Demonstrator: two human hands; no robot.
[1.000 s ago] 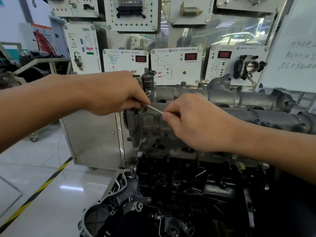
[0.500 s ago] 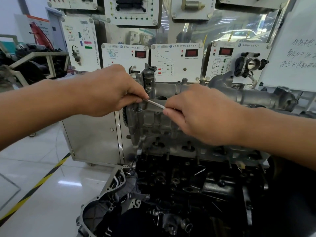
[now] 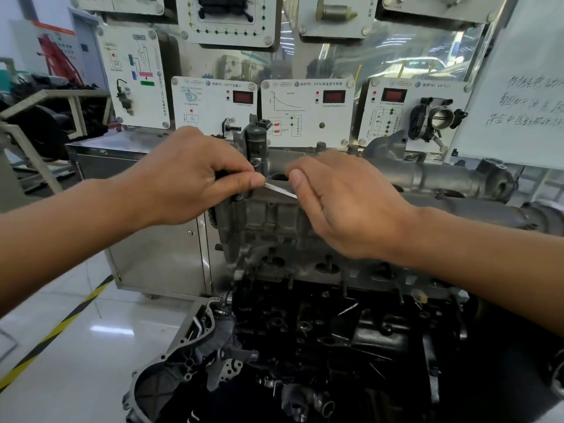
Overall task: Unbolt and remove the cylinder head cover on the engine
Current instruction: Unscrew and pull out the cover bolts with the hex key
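Head view: thin metal tool (image 3: 280, 190) slants down-right over cylinder head cover (image 3: 427, 178), ends pinched by left hand (image 3: 195, 181) and right hand (image 3: 345, 206).

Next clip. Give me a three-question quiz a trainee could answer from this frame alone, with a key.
1. True or false: only the left hand touches the thin metal rod, while the right hand hangs free.
2. Where is the rod? A) over the cylinder head cover B) lying on the floor C) hung on a wall panel
3. Fill in: the floor tape is striped yellow and ____.
Key: 1 false, each hand has a pinching grip on one end; 2 A; 3 black.
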